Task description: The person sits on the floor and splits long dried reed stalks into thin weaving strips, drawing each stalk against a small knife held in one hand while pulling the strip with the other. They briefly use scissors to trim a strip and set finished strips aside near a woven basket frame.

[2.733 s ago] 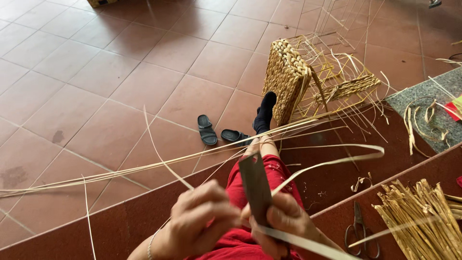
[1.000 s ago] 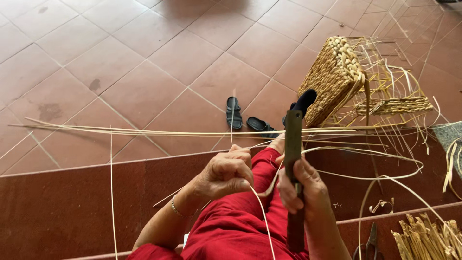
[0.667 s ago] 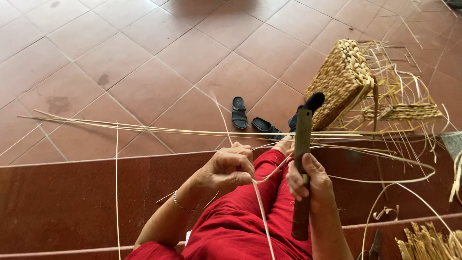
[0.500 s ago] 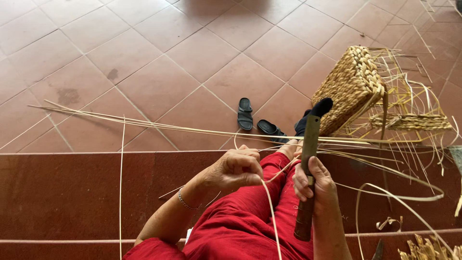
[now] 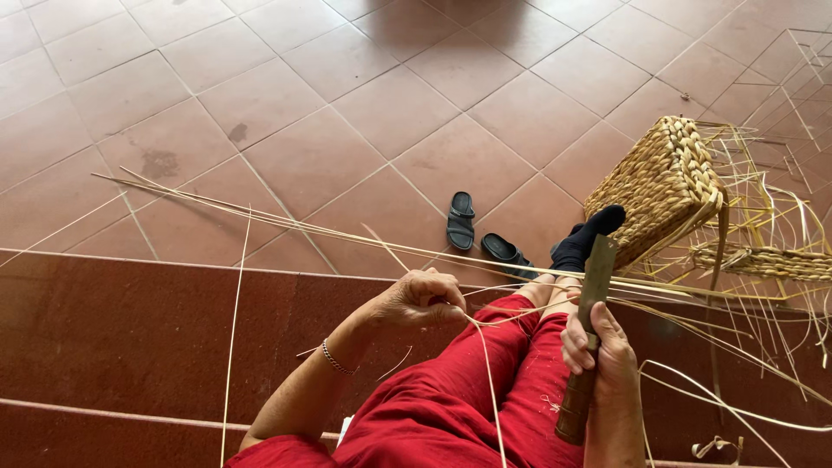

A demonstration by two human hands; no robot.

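My left hand (image 5: 425,299) is closed around thin pale reed strips (image 5: 286,227) that stretch far to the left across the floor. My right hand (image 5: 600,345) grips a long knife (image 5: 586,334) with a wooden handle, its flat blade pointing up and away from me. Both hands hover above my legs in red trousers (image 5: 485,390). A half-woven straw basket (image 5: 663,186) lies on its side beyond my black-socked foot (image 5: 585,241), with loose strands fanning out to the right.
A pair of dark sandals (image 5: 481,232) lies on the red tiled floor (image 5: 347,95). I sit on a dark red step (image 5: 147,338). More loose reeds curl at the right (image 5: 745,347).
The view has swung right and down. My left hand has stayed closed on the strips and my right has kept the knife upright, both shifting little over my lap.
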